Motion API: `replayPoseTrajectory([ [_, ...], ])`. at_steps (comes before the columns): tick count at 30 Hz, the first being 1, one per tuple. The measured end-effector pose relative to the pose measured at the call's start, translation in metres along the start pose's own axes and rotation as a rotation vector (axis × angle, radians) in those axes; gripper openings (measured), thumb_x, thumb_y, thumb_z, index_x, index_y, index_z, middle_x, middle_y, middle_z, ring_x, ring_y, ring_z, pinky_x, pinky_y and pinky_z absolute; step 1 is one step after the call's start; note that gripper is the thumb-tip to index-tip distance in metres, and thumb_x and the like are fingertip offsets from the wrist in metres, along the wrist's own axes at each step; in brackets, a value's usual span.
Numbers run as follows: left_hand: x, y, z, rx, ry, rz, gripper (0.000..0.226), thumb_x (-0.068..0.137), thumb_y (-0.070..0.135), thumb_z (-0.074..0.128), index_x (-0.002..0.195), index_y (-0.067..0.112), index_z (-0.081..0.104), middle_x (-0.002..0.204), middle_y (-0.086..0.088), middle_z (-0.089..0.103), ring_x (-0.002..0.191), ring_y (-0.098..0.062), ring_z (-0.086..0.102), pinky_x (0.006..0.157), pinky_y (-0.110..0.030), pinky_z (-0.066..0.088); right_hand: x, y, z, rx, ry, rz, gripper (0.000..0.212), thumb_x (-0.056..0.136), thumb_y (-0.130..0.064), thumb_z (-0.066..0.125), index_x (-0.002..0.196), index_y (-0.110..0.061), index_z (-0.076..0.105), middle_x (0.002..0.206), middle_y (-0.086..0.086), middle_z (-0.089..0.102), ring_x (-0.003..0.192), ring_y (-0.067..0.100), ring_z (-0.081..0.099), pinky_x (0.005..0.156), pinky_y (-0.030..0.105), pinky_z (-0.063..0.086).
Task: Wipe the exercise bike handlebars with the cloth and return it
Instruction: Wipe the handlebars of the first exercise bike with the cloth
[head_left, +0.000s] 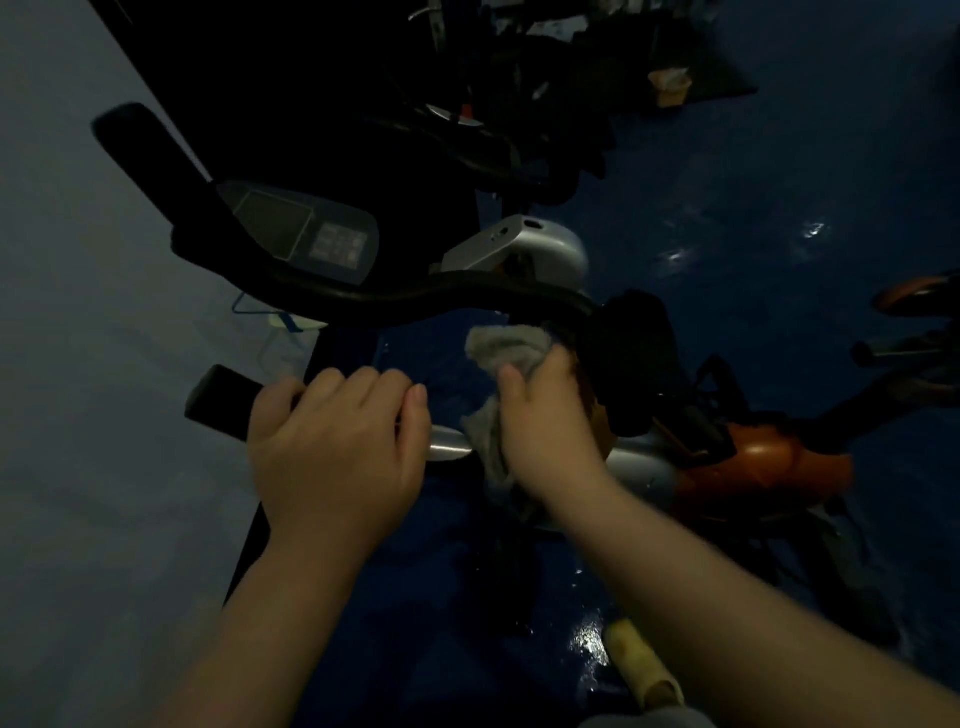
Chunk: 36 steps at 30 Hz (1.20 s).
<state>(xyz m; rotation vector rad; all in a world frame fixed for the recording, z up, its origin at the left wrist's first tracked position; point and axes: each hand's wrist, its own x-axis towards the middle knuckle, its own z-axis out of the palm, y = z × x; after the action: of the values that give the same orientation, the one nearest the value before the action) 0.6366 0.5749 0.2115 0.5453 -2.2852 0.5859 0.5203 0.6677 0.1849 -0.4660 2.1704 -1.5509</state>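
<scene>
The scene is dim. The exercise bike's black handlebar (223, 400) runs across the middle, with a silver section (449, 444) between my hands. My left hand (337, 441) is wrapped around the black grip at the near left end. My right hand (545, 421) holds a grey cloth (511, 348) pressed against the bar just right of the silver section; cloth bunches above and hangs below the hand. A second curved black bar (415, 299) arches farther away, below the console (306, 231).
A pale wall (78, 364) fills the left side. The bike's orange and silver body (753, 467) lies to the right over a glossy blue floor (779, 182). Dark equipment (493, 104) crowds the top. A yellowish object (641, 665) sits near the bottom edge.
</scene>
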Motion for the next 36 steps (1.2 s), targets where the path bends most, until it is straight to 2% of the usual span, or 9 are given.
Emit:
replayPoseTrajectory([
  [4, -0.001, 0.001, 0.004, 0.021, 0.014, 0.005, 0.039, 0.096, 0.025, 0.040, 0.061, 0.018, 0.056, 0.051, 0.001, 0.053, 0.049, -0.021, 0.049, 0.066, -0.035, 0.028, -0.001, -0.004, 0.002, -0.020, -0.006, 0.043, 0.036, 0.098, -0.029, 0.043, 0.128, -0.009, 0.037, 0.110, -0.004, 0.045, 0.073, 0.001, 0.042, 0.056, 0.008, 0.032],
  [8, 0.001, 0.002, 0.003, 0.034, 0.009, -0.006, 0.038, 0.095, 0.025, 0.041, 0.062, 0.018, 0.057, 0.053, 0.002, 0.055, 0.051, -0.021, 0.051, 0.068, -0.035, 0.029, 0.032, -0.024, -0.001, -0.124, 0.043, 0.058, 0.033, 0.099, -0.025, 0.040, 0.119, 0.000, 0.038, 0.105, 0.010, 0.050, 0.081, 0.017, 0.040, 0.069, 0.025, 0.034],
  [13, 0.000, 0.002, 0.005, 0.025, 0.034, -0.003, 0.037, 0.095, 0.024, 0.042, 0.062, 0.017, 0.058, 0.052, 0.001, 0.055, 0.049, -0.021, 0.050, 0.066, -0.034, 0.028, 0.009, -0.008, -0.004, -0.204, -0.022, 0.024, 0.032, 0.099, -0.032, 0.041, 0.117, -0.007, 0.039, 0.073, -0.010, 0.035, 0.060, 0.000, 0.034, 0.044, 0.006, 0.036],
  [17, 0.000, 0.001, 0.005, 0.028, 0.040, -0.012, 0.039, 0.095, 0.025, 0.040, 0.060, 0.017, 0.056, 0.052, 0.001, 0.054, 0.049, -0.022, 0.050, 0.066, -0.036, 0.030, 0.033, -0.024, -0.001, -0.136, 0.051, 0.037, 0.031, 0.099, -0.024, 0.038, 0.117, 0.002, 0.036, 0.101, 0.012, 0.049, 0.082, 0.018, 0.040, 0.071, 0.025, 0.034],
  [20, -0.001, 0.002, 0.004, 0.035, 0.027, -0.012, 0.039, 0.095, 0.025, 0.039, 0.061, 0.018, 0.056, 0.053, 0.001, 0.055, 0.050, -0.022, 0.051, 0.069, -0.035, 0.030, 0.008, -0.010, 0.000, -0.028, 0.026, -0.015, 0.033, 0.099, -0.026, 0.039, 0.125, -0.007, 0.036, 0.106, -0.001, 0.053, 0.097, 0.014, 0.054, 0.064, 0.004, 0.038],
  [23, -0.001, 0.003, 0.002, 0.027, -0.003, -0.016, 0.038, 0.094, 0.025, 0.041, 0.062, 0.018, 0.058, 0.055, 0.001, 0.057, 0.052, -0.022, 0.053, 0.070, -0.035, 0.030, -0.039, 0.014, 0.007, -0.119, -0.019, -0.324, 0.050, 0.099, -0.043, 0.023, 0.145, -0.024, 0.020, 0.155, -0.009, 0.014, 0.141, 0.006, 0.010, 0.114, 0.025, 0.017],
  [25, -0.001, 0.000, 0.000, -0.007, -0.008, -0.002, 0.036, 0.095, 0.025, 0.043, 0.065, 0.017, 0.062, 0.057, 0.000, 0.060, 0.053, -0.022, 0.054, 0.071, -0.035, 0.030, -0.045, 0.024, 0.000, -0.301, -0.072, -0.541, 0.053, 0.099, -0.045, 0.010, 0.146, -0.026, 0.024, 0.154, -0.016, 0.011, 0.143, 0.001, -0.006, 0.118, 0.031, -0.004],
  [32, -0.005, -0.033, -0.027, -0.306, 0.043, -0.022, 0.021, 0.092, 0.014, 0.051, 0.092, 0.006, 0.071, 0.103, -0.009, 0.071, 0.109, -0.024, 0.060, 0.106, -0.039, 0.028, -0.038, 0.013, -0.013, -0.372, -0.141, -0.743, 0.043, 0.097, -0.031, 0.029, 0.128, -0.022, 0.057, 0.120, -0.006, 0.062, 0.115, 0.012, 0.052, 0.102, 0.041, 0.035],
  [36, -0.003, -0.054, -0.025, -0.355, 0.045, -0.216, 0.025, 0.096, 0.013, 0.044, 0.104, 0.004, 0.066, 0.110, -0.005, 0.064, 0.109, -0.019, 0.055, 0.106, -0.039, 0.033, -0.036, -0.017, 0.010, -0.500, -0.203, -0.847, 0.045, 0.096, -0.038, 0.032, 0.126, -0.018, 0.057, 0.106, 0.000, 0.064, 0.089, 0.018, 0.059, 0.074, 0.032, 0.044],
])
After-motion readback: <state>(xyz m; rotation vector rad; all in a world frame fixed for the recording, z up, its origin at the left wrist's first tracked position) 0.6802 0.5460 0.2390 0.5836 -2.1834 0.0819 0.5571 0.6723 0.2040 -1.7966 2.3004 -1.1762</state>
